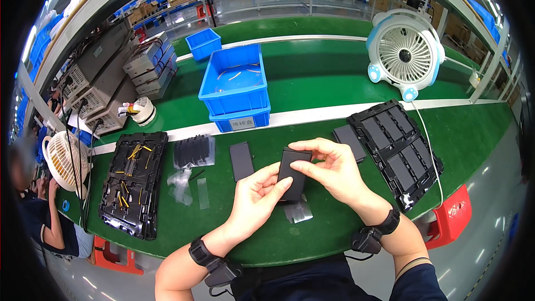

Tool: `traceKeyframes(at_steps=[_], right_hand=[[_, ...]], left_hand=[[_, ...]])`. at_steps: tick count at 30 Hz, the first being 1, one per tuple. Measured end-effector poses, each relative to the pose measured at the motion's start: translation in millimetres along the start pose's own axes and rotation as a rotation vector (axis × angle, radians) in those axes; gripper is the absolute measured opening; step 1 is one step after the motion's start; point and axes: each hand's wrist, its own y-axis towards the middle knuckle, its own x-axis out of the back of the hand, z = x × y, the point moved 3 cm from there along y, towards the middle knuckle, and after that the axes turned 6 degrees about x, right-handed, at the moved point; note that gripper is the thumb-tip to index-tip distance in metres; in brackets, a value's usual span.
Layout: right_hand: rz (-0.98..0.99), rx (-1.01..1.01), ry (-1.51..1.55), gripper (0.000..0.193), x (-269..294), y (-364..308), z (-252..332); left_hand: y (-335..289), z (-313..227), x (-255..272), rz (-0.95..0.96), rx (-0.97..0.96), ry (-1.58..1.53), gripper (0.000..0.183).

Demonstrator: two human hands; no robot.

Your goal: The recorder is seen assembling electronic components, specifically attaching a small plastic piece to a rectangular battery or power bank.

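Between my two hands is a flat black rectangular block [293, 174], held tilted above the green table. My left hand [257, 196] grips its lower left side, thumb on the front face. My right hand [330, 168] pinches its upper right part, thumb on the face and fingers at the top edge. A similar black block [241, 161] lies to the left of my hands, and another [349, 144] lies beyond my right hand. Below the held block, a clear plastic film piece [299, 211] rests on the table. Narrow black strips [194, 151] on a clear sheet lie farther left.
At right, a black tray [397, 153] holds several black blocks. Another black tray [134, 184] at left carries yellow pieces. Stacked blue bins [235, 86] stand behind, a white fan [405, 56] at far right with its cable crossing the tray. A person sits at far left by a small fan [66, 159].
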Motion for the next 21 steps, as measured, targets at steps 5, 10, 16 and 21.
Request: traceKeyframes(at_steps=[5,10,16,21], right_hand=[[0.003,-0.010,-0.010,0.029,1.4,-0.8,-6.0],[-0.064,-0.057,0.098,0.031,-2.8,-1.0,-2.1],[-0.098,-0.063,0.133,0.033,-0.2,-3.6,0.8],[-0.094,-0.054,0.182,0.032,-3.2,-1.5,-0.2]], left_hand=[[2.3,4.7,-0.9,0.006,0.012,0.007,0.033],[3.8,2.9,1.5,-0.001,0.029,-0.027,0.033],[3.7,-1.7,2.9,-0.022,0.018,-0.077,0.034],[4.2,0.3,6.3,-0.040,-0.036,-0.034,0.032]])
